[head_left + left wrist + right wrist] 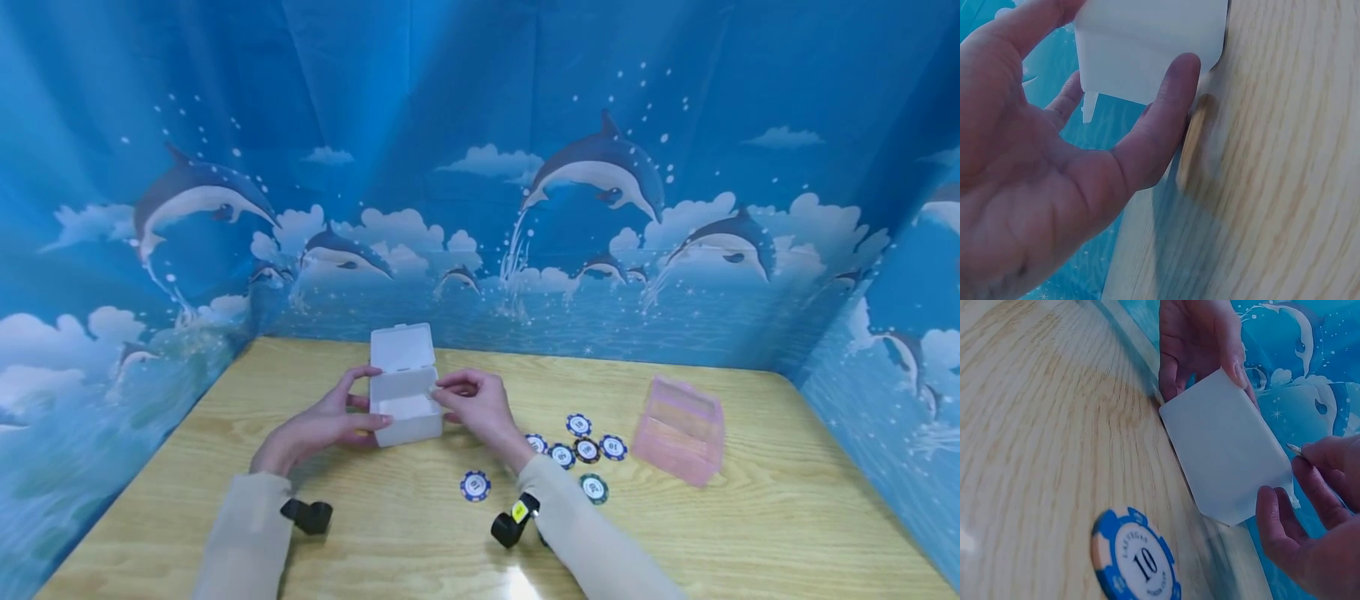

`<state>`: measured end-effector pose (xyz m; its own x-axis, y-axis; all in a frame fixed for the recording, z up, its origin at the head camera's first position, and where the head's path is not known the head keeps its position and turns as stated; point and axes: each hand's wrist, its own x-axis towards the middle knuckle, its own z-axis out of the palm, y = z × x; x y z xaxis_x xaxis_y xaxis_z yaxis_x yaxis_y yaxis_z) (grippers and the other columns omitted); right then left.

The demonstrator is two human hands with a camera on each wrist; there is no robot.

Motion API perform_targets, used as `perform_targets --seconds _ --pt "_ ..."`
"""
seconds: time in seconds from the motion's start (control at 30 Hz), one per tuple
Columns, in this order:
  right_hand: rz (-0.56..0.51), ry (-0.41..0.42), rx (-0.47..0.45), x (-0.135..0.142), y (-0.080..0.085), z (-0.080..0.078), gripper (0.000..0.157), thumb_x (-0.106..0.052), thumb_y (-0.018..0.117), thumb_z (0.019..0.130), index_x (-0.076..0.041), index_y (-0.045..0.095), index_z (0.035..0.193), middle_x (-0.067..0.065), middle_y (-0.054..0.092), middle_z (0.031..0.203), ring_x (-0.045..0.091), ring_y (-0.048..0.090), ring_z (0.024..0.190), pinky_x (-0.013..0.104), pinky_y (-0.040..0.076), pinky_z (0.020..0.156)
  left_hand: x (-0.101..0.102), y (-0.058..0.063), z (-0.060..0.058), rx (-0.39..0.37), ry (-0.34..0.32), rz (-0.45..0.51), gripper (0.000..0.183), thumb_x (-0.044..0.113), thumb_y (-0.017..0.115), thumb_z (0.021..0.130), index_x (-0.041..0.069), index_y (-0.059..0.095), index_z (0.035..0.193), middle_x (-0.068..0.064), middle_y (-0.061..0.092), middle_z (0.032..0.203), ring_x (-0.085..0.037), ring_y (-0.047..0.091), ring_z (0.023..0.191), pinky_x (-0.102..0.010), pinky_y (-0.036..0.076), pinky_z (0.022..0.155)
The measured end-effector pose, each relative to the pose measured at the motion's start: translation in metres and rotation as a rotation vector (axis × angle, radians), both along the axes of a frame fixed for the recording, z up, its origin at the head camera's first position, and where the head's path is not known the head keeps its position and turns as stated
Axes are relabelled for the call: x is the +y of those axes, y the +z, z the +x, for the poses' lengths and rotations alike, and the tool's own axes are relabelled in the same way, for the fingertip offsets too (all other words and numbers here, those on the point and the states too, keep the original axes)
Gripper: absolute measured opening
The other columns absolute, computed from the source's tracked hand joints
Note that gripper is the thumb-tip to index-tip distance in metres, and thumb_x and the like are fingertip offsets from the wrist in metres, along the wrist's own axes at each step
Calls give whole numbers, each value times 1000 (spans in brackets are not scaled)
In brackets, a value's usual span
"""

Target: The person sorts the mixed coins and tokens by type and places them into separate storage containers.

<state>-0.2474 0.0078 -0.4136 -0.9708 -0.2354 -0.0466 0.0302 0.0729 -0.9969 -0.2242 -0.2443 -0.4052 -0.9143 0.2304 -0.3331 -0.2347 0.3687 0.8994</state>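
Note:
A white plastic box (408, 429) stands on the table with its hinged lid (402, 347) tipped back. My left hand (341, 421) grips the box's left end, thumb at the front wall and fingers at the side and back. In the left wrist view the thumb (1157, 128) lies along the white box wall (1147, 50). Over the box's right end, my right hand (476, 404) pinches a small thin piece (1294, 449) between thumb and forefinger. Its kind is too small to tell. The lower fingers (1272, 515) of that hand are beside the box's right end.
A blue-edged poker chip (476, 486) marked 10 lies in front of the box. Several more chips (587, 450), blue, black and green, lie right of my right forearm. Farther right is a translucent pink case (678, 429). A dolphin-print curtain (480, 208) borders the wooden table (360, 542).

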Motion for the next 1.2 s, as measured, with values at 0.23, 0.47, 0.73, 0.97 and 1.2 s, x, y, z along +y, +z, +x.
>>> perform_targets --seconds 0.23,0.47,0.73,0.97,1.2 --pt "22 1 -15 -2 2 3 23 -17 76 92 -9 73 114 9 73 109 16 71 95 38 64 83 1 0 0 -6 6 -19 88 27 74 95 27 13 158 -28 42 146 -37 62 122 -46 61 95" --pt "24 -3 -16 -1 2 2 26 -17 76 93 -7 72 116 11 72 112 18 71 98 36 64 83 1 2 0 -6 -4 -24 89 27 74 95 27 13 159 -28 41 146 -36 62 122 -46 61 95" --pt "56 56 32 7 5 5 30 -18 73 95 -5 70 121 9 71 115 18 70 100 38 64 84 2 4 1 9 -17 -24 92 30 77 92 26 14 159 -28 40 147 -35 64 120 -45 61 94" --pt "303 158 284 19 9 8 26 -27 69 98 -13 73 120 1 74 117 18 68 111 35 60 93 3 9 4 88 -58 -154 89 37 73 95 23 14 161 -27 32 154 -40 58 127 -43 61 90" --pt "515 274 522 32 14 15 42 -33 66 100 -13 65 136 4 67 139 26 62 130 47 55 105 8 15 15 267 -72 -396 89 47 67 97 15 18 164 -27 24 165 -51 49 137 -60 52 103"
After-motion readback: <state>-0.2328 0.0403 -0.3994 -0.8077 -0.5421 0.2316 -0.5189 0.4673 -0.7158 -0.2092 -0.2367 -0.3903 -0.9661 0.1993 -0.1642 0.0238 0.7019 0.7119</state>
